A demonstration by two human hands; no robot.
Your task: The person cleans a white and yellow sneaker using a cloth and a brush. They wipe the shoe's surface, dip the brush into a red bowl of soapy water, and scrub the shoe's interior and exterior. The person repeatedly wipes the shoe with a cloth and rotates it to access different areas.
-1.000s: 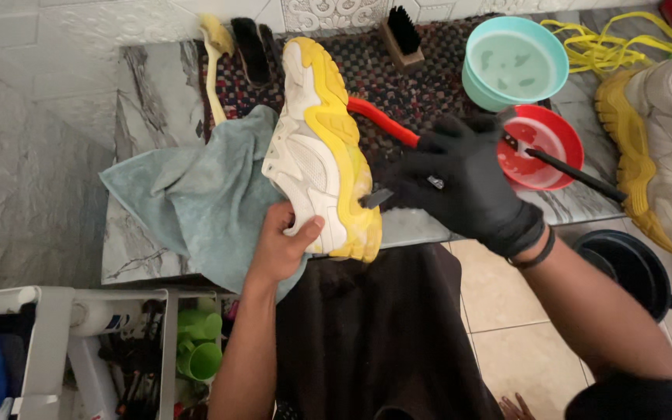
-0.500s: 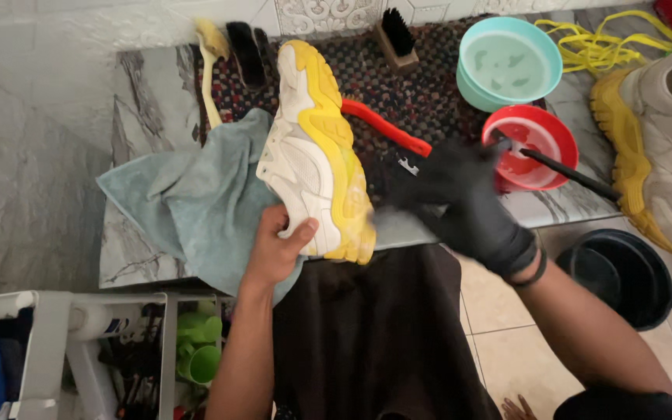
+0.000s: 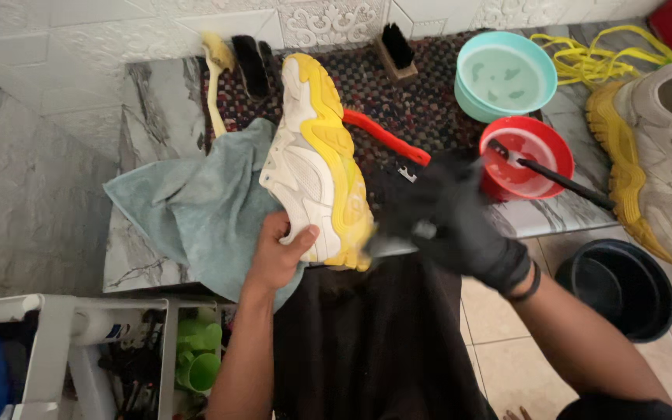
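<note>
At the near edge of the marble table [image 3: 145,257], the bare left hand [image 3: 278,257] clamps the heel of the white sneaker with the yellow sole [image 3: 313,167], thumb pressed on its side. The shoe lies on its side, half on a teal cloth [image 3: 196,206], half on the woven mat [image 3: 421,117]. Just right, the black-gloved right hand [image 3: 449,214] is blurred; whether it grips anything, I cannot tell. Beyond: red brush [image 3: 386,136], red bowl [image 3: 526,155], teal bowl [image 3: 503,78], second sneaker [image 3: 663,163].
</note>
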